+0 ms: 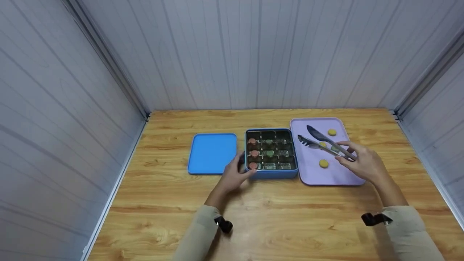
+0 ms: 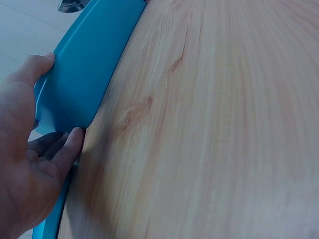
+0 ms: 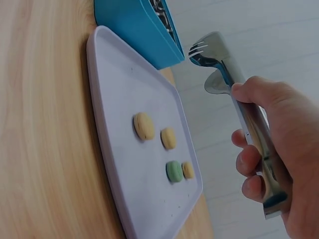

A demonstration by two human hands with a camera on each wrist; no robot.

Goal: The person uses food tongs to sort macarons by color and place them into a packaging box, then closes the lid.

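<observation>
The left hand [image 1: 235, 176] covers the near left corner of the blue box [image 1: 272, 173], so you can't really see how its fingers sit there. In the head view the tongs [image 1: 320, 142] hide most of a green cookie [image 1: 335, 148] on the purple tray [image 1: 328, 177]. The stuff in the box compartments is too small to make out.

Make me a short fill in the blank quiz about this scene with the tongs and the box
The right hand grips metal ____ above the tray.
The left hand holds the blue ____ at its near corner.
On the tray lie three yellow cookies and one ____ cookie.
The lid lies to the ____ of the box.
Missing words: tongs, box, green, left
</observation>
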